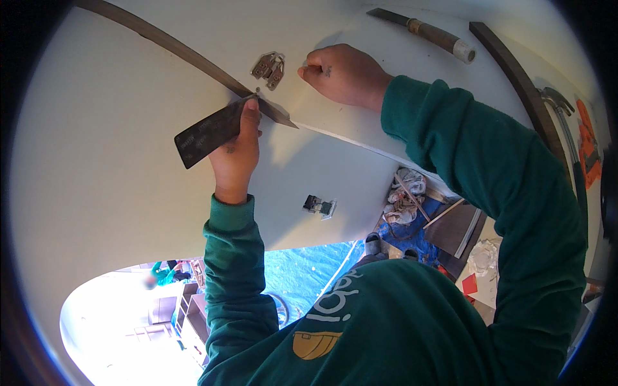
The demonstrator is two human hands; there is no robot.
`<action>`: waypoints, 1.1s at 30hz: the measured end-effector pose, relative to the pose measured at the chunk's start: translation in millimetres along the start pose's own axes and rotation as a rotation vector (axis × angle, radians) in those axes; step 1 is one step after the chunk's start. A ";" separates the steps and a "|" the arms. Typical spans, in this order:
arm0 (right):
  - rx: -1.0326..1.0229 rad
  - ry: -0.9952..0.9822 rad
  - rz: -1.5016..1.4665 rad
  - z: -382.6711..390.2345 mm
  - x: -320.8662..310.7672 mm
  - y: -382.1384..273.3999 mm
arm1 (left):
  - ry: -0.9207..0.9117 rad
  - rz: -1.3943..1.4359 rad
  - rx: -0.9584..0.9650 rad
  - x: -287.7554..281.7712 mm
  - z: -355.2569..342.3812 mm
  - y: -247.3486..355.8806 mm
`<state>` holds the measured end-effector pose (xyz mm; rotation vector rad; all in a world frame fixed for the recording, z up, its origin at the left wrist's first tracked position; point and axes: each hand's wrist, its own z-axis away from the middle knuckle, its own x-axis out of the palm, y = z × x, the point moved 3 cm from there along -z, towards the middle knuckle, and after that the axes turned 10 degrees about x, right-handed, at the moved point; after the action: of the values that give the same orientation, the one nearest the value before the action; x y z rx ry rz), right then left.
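My left hand [238, 151] is closed on a dark, flat rectangular piece [209, 132] with faint print, thumb along its upper end. That end meets a brown edge strip [174, 48] running along the white panel [116, 141]. A tiny screw-like bit [257, 91] shows just above my thumb. Beyond it a metal hinge plate [268, 69] lies on the white surface. To the right of this plate, my right hand [344, 74] is raised with its fingers pinched together; whatever they may hold is hidden. Lower on the panel sits another metal hinge [320, 206].
A chisel [428, 35] with a wooden handle lies at the far right. Past it are a dark strip [515, 74], a hammer [560, 103] and an orange tool [587, 141]. Below are blue sheeting [309, 264], a crumpled plastic bag [409, 193] and wood offcuts [450, 228].
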<state>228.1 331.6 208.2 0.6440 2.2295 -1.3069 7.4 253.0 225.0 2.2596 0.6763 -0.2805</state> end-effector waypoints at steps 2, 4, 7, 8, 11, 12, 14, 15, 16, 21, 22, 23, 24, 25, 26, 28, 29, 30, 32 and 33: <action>-0.028 0.050 -0.045 0.8 1.7 -0.1 | 0.006 0.008 0.027 0.7 0.6 2.1; 0.005 0.005 -0.024 0.4 -0.3 0.6 | -0.001 -0.008 0.033 1.5 0.7 2.5; 0.025 -0.038 -0.003 1.7 -3.4 -2.9 | -0.024 -0.074 0.078 0.3 -1.0 0.2; 0.028 -0.046 0.002 2.0 -3.9 -3.1 | -0.030 -0.097 0.140 0.2 -2.3 -3.0; -0.032 0.066 -0.042 0.8 1.8 1.9 | -0.045 -0.087 0.203 0.7 -3.3 -2.1; -0.032 0.058 -0.054 0.6 3.0 3.6 | -0.050 -0.071 0.203 1.1 -3.7 -1.4; -0.033 0.045 -0.077 0.5 3.3 4.1 | -0.059 -0.094 0.217 -1.1 -3.0 -6.0; -0.030 0.038 -0.064 0.7 2.5 3.0 | -0.062 -0.105 0.226 -2.2 -2.8 -6.7; -0.027 0.032 -0.050 0.7 1.4 2.0 | -0.055 -0.105 0.217 -2.8 -2.7 -5.6; 0.002 0.003 -0.038 -0.6 0.0 2.5 | -0.045 -0.096 0.215 0.9 -3.8 3.5; 0.009 -0.009 -0.035 -0.5 -0.9 2.5 | -0.049 -0.095 0.225 1.4 -3.8 3.1; 0.016 -0.020 -0.033 -0.4 -1.3 2.7 | -0.054 -0.093 0.235 1.7 -3.8 2.5; 0.010 -0.020 -0.041 -0.7 -0.8 3.3 | -0.059 -0.092 0.245 1.8 -3.9 2.1; 0.005 -0.020 -0.049 -1.0 -0.2 3.7 | -0.062 -0.086 0.225 1.4 -3.8 1.3; 0.000 -0.020 -0.058 -1.0 -0.3 3.3 | -0.065 -0.080 0.205 0.5 -3.5 0.6; -0.002 -0.014 -0.045 -0.8 -0.6 3.1 | -0.067 -0.077 0.185 0.0 -4.2 -0.3; -0.001 -0.012 -0.039 -0.2 0.0 3.2 | -0.066 -0.081 0.183 0.1 -4.0 -0.2; 0.005 -0.015 -0.033 -0.5 1.4 3.9 | -0.064 -0.084 0.180 0.1 -3.8 -0.4; 0.013 -0.019 -0.021 -1.7 3.1 3.4 | -0.052 -0.090 0.152 -0.4 -3.0 -3.2; 0.015 -0.018 -0.012 -1.5 3.5 2.8 | -0.045 -0.093 0.138 -0.5 -2.7 -4.3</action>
<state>226.9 334.8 204.9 0.6222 2.2146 -1.3317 4.7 257.2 224.4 2.3478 0.7606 -0.4334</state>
